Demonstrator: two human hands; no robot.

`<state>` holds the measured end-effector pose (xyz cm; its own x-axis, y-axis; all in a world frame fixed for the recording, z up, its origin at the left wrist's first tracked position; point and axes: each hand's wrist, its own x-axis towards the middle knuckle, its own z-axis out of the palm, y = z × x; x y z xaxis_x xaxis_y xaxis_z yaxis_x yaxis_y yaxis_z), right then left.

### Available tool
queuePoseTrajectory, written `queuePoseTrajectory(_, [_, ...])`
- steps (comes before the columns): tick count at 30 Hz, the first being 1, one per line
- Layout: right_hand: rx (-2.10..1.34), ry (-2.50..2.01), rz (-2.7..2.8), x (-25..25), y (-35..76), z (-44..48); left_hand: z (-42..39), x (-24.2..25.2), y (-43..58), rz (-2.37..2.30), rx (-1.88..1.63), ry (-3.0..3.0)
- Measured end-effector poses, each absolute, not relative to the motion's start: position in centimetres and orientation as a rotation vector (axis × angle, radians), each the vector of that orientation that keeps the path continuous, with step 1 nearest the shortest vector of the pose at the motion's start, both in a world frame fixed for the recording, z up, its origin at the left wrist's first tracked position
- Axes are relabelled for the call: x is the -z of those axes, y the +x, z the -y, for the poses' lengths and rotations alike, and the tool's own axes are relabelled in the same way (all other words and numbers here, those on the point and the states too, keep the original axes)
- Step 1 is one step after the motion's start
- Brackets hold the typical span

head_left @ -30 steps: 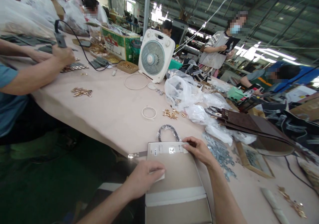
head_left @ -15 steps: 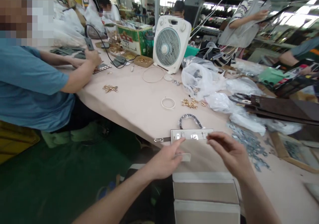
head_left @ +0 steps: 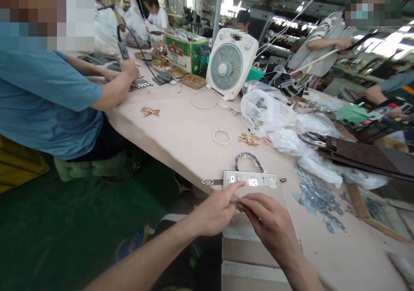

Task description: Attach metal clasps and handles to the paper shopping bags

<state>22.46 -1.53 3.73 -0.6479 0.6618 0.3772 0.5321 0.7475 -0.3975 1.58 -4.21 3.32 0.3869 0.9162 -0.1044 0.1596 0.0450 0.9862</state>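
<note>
A beige bag (head_left: 265,191) lies at the table's front edge, its pale top band holding small metal fittings (head_left: 252,181). Beyond it stands a dark handle (head_left: 249,155) wrapped in clear film. A dark strap with a metal end (head_left: 208,182) sticks out on the left. My left hand (head_left: 216,211) is over the bag, index finger stretched along the band, other fingers curled on a pale strip, now mostly hidden. My right hand (head_left: 268,215) pinches beside the left fingertips; what lies in that pinch is too small to make out.
A pile of grey metal plates (head_left: 318,200) lies to the right, near a cardboard tray (head_left: 359,204). Ahead are gold fittings (head_left: 248,139), a white tape ring (head_left: 221,136), plastic bags (head_left: 268,109) and a fan (head_left: 226,64). At left a co-worker (head_left: 58,96) holds a corded tool.
My right hand has moved left and down from the band's right end to meet my left hand. The strip's free end, visible before, is now covered. The view has shifted slightly.
</note>
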Motion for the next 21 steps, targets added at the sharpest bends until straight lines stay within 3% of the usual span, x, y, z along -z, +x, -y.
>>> queuePoseTrajectory(15, [-0.816,-0.983,2.461,-4.8,23.7,1.6,3.6,-3.2,1.1,-1.029,-0.797,1.825])
queuePoseTrajectory(21, [-0.968,-0.933,2.387,-4.9,23.9,2.2,4.3,-3.2,1.4,-0.981,-0.896,1.680])
